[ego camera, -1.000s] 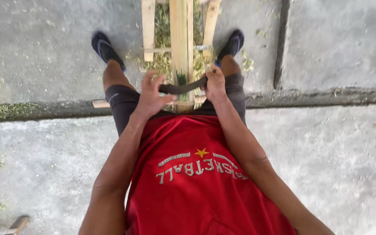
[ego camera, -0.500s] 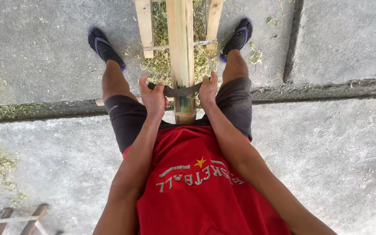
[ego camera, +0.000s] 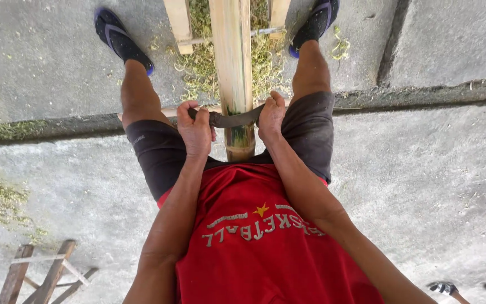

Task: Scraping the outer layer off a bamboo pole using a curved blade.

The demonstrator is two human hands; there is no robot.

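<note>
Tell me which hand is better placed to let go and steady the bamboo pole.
Probably the left hand: it grips the curved blade at its outer end, beside bare pole. The right hand holds the blade's other end equally close, so the margin is slim.

A dull, dark metal blade [ego camera: 233, 119] lies across a smooth, pale bamboo pole [ego camera: 233, 62], above rough grey concrete floor [ego camera: 434, 169] strewn with stringy green shavings [ego camera: 198, 67].

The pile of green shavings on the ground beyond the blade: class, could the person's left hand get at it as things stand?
Probably not without letting go. The left hand is clenched on one end of the curved blade across the bamboo pole. The shavings lie open past it, between the feet.
</note>
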